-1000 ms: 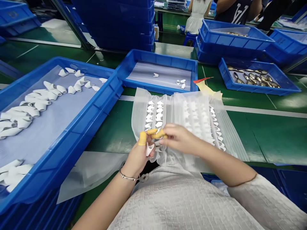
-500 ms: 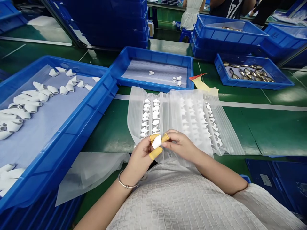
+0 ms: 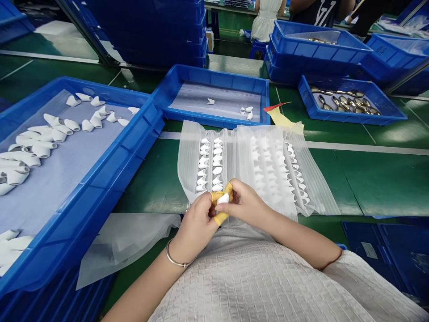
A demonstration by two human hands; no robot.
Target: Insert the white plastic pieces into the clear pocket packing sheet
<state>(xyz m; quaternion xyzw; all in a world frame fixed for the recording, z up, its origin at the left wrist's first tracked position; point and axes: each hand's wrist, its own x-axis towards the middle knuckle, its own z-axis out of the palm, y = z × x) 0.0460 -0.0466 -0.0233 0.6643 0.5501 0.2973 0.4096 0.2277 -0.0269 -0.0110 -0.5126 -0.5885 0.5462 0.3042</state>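
Observation:
Between my two hands is a small white hollow piece with a slanted, cut-out end (image 3: 223, 199). My left hand (image 3: 200, 219), with yellow finger covers, pinches it from the left. The fingers of my right hand (image 3: 246, 201) close on it from the right, the thumb lying across its front. Just beyond my hands, translucent packing film (image 3: 231, 152) lies on the green table, with rows of similar white pieces (image 3: 217, 170) in its channels. On the right half, film covers some rows and blurs them.
A large blue tray (image 3: 115, 172) at left holds many white pieces (image 3: 50, 133). Behind the film, another blue tray (image 3: 217, 123) has several. Shiny metal spoons (image 3: 351, 103) lie in a blue tray at back right. Stacked blue crates (image 3: 157, 36) rise behind; people are beyond.
My right hand has moved left and its thumb now lies over the white piece. The piece has turned and shifted slightly right in my fingers.

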